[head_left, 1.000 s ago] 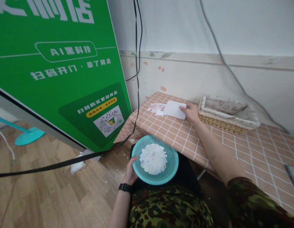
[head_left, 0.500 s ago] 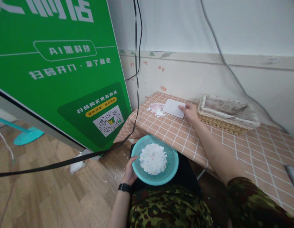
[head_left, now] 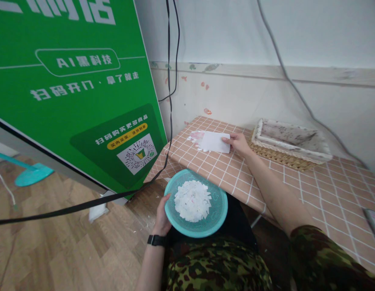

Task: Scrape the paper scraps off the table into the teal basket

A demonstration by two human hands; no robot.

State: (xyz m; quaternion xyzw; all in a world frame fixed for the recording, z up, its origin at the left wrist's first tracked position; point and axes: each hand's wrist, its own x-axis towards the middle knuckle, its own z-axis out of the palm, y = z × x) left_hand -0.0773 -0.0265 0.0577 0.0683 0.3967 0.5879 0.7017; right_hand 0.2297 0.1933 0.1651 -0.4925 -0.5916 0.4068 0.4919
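- Left hand (head_left: 162, 216) grasps the left rim of a teal colander (head_left: 218, 204) holding paper scraps (head_left: 192, 201).
- Right hand (head_left: 239, 143) pinches a white card (head_left: 215, 142) against loose pieces (head_left: 194, 137), far left on the checked table (head_left: 341, 214).

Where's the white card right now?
Just right of centre in the head view: the right hand holds the white card against paper scraps on the checked tablecloth, left of the wicker basket.
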